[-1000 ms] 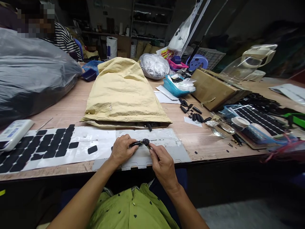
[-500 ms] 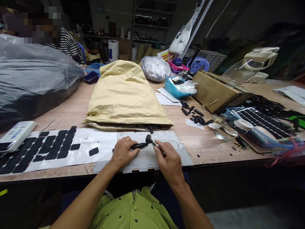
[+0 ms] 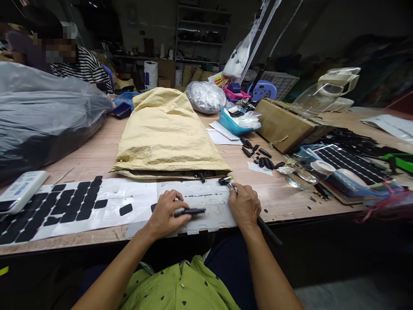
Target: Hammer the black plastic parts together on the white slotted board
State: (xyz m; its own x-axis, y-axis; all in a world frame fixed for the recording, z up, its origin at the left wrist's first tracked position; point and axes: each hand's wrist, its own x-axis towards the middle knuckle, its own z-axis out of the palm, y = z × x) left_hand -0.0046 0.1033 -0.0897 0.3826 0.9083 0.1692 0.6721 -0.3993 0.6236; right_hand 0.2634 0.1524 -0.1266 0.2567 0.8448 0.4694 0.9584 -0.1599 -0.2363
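My left hand [image 3: 168,213] pinches a slim black part [image 3: 195,211], slightly blurred, low over the grey board [image 3: 193,200] at the table's front edge. In my right hand [image 3: 245,207] is a hammer [image 3: 271,232]; its black handle sticks out below the fist and its small head rests near the board's right side. Just beyond the hands lies a yellow sack [image 3: 171,137], its mouth facing me, with dark parts [image 3: 200,175] poking out. Left of the board, a white sheet [image 3: 111,189] carries rows of black rounded stickers [image 3: 82,198].
Loose black parts [image 3: 266,162] lie to the right, near a blue basket [image 3: 237,125] and a cardboard box [image 3: 284,125]. A tape roll [image 3: 322,168] sits farther right. At left are a white device [image 3: 24,191] and a large grey bag [image 3: 51,116]; a person in stripes [image 3: 88,69] sits behind.
My right hand has moved right and now grips the hammer. The black part in my left hand has come down and nearer, away from the right hand. The view has shifted slightly.
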